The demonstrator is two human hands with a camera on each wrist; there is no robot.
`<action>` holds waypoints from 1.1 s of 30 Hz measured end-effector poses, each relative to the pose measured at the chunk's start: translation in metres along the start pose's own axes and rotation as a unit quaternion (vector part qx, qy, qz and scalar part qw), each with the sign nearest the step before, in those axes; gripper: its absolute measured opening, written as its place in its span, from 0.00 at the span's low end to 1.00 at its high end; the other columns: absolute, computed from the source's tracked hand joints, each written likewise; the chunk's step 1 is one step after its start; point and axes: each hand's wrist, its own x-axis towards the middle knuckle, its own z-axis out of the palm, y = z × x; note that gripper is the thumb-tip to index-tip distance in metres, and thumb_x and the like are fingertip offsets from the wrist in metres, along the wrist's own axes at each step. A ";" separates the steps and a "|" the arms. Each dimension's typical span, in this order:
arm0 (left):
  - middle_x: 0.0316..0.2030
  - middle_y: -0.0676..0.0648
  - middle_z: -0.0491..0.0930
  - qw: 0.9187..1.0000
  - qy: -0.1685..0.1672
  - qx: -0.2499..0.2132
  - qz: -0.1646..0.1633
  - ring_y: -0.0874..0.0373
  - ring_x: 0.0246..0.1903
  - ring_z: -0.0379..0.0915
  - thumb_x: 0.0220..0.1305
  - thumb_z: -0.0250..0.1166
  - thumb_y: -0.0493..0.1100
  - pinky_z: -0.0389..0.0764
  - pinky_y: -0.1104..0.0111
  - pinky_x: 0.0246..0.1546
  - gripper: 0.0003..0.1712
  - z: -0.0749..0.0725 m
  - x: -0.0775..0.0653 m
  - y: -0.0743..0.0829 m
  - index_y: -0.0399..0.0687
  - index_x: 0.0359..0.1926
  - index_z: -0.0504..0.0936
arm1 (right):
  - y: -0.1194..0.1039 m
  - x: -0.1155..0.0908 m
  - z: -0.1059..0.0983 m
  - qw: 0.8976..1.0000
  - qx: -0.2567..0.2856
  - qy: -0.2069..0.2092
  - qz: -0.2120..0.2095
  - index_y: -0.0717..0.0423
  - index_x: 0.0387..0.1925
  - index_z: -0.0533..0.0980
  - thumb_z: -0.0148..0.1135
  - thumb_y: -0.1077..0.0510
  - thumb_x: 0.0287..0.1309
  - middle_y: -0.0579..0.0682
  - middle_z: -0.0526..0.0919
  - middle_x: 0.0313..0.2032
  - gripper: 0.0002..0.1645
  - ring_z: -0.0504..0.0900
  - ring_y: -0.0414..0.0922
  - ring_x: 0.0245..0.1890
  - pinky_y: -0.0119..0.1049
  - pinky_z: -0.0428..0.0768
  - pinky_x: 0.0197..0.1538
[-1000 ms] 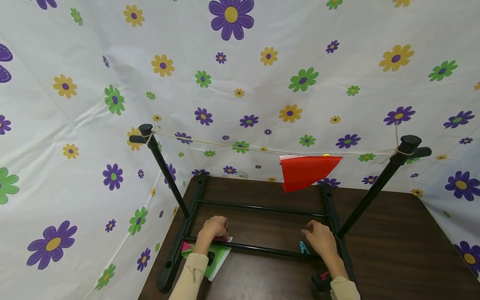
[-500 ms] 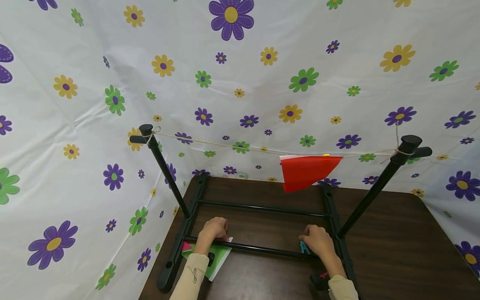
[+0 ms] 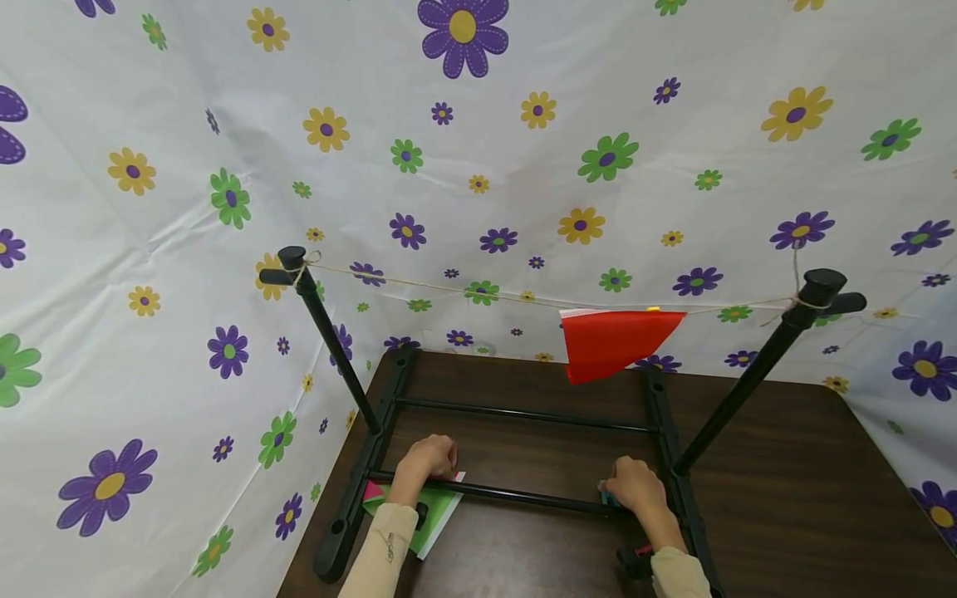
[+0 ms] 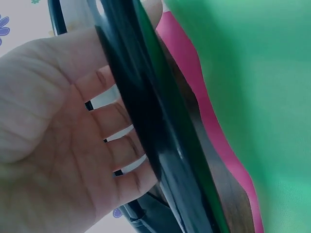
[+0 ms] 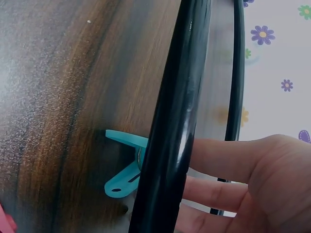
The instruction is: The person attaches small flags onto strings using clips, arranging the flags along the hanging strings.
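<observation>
In the head view my left hand (image 3: 431, 457) reaches over the near crossbar to a stack of pennant flags. The green flag (image 3: 439, 513) lies over a pink flag (image 4: 178, 42), whose edge shows beneath it. The thumb tip meets the flag's edge in the left wrist view, and the other fingertips curl out of sight behind the bar. Over the same bar, my right hand (image 3: 638, 485) pinches a blue plastic clothespin (image 5: 124, 177) by its far end. Its two handles stick out on the near side. The bar hides those fingertips.
Twine (image 3: 426, 284) runs between the black frame's left post (image 3: 332, 345) and right post (image 3: 755, 382). A red pennant (image 3: 616, 345) hangs from it by a yellow clip (image 3: 654, 309). The near crossbar (image 3: 523, 497) passes under both wrists. Flowered cloth surrounds the brown table (image 3: 792, 498).
My right hand has come down and slightly forward onto the blue clothespin, covering most of it. The left hand stays at the flags with hardly any movement.
</observation>
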 end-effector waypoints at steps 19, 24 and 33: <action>0.21 0.52 0.72 1.000 0.025 0.011 -0.010 0.59 0.22 0.65 0.55 0.82 0.45 0.70 0.65 0.27 0.21 0.008 0.005 -0.005 0.48 0.20 0.76 | -0.003 0.003 0.001 1.000 -0.029 -0.008 -0.001 0.57 0.22 0.74 0.77 0.61 0.55 0.48 0.74 0.22 0.17 0.72 0.45 0.23 0.38 0.71 0.27; 0.20 0.52 0.72 0.999 0.033 0.001 -0.007 0.59 0.22 0.65 0.56 0.81 0.45 0.69 0.65 0.26 0.21 0.008 0.005 -0.004 0.47 0.19 0.76 | -0.002 0.003 0.002 1.000 -0.022 -0.007 -0.003 0.57 0.19 0.74 0.74 0.64 0.56 0.47 0.73 0.21 0.17 0.71 0.44 0.22 0.37 0.69 0.26; 0.26 0.51 0.76 0.998 0.054 -0.008 -0.014 0.57 0.25 0.70 0.56 0.81 0.43 0.77 0.59 0.31 0.16 0.008 0.009 -0.002 0.46 0.27 0.79 | 0.005 0.003 0.006 1.000 0.009 0.010 -0.012 0.51 0.11 0.65 0.71 0.66 0.57 0.42 0.60 0.14 0.28 0.61 0.39 0.16 0.32 0.61 0.23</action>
